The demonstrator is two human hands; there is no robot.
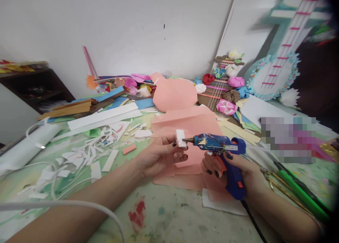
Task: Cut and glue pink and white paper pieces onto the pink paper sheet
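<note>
Between thumb and fingers, my left hand (pixel 161 153) pinches a small white block (pixel 181 138), perhaps foam or card. My right hand (pixel 238 167) is wrapped round a blue glue gun (pixel 217 144), its fingers at the orange trigger. The gun points left, and its metal nozzle meets the lower part of the white block or comes very close to it. Beneath both hands lies a large salmon-pink paper cutout (pixel 185 121) with a rounded upper part. From the gun's handle a black cord runs down to the front edge of the view.
White paper scraps (pixel 79 154) litter the left side, near a white roll (pixel 39 144) and a loose white cable (pixel 79 203). Gold scissors (pixel 282 190) and a green-handled cutter (pixel 299 191) lie at right. Paper flowers (pixel 227 107) and a teal paper guitar (pixel 275 73) stand behind.
</note>
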